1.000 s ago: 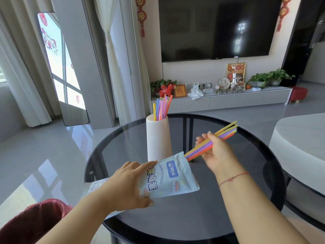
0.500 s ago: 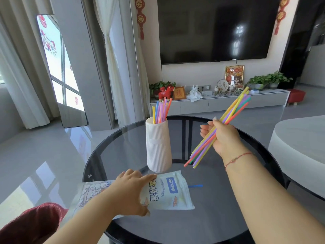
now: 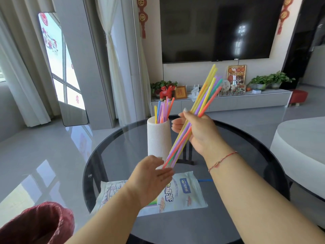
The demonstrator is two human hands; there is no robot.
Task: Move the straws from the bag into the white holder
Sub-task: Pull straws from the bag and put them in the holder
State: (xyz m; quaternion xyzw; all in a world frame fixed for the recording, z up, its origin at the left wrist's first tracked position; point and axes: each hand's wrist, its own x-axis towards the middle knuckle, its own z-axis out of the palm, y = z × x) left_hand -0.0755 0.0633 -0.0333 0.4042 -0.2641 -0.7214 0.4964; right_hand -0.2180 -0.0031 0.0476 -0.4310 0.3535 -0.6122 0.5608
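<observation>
Straw bundle (image 3: 197, 117): tilted, pinched mid-length by right hand (image 3: 197, 132); lower ends at spread left hand (image 3: 151, 176). White holder (image 3: 159, 140), bag (image 3: 182, 192): round glass table (image 3: 246, 173), living room.

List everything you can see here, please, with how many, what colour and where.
holder: one, white, ribbed, upright on table, several coloured straws inside
straw bunch: many, mixed colours, tilted, in right hand
bag: one, white printed, flat on table
loose straw: one, blue, beside bag
table: one, round dark glass
television: one, black, on wall
left hand: open, under bunch's lower ends
right hand: fingers around bunch
</observation>
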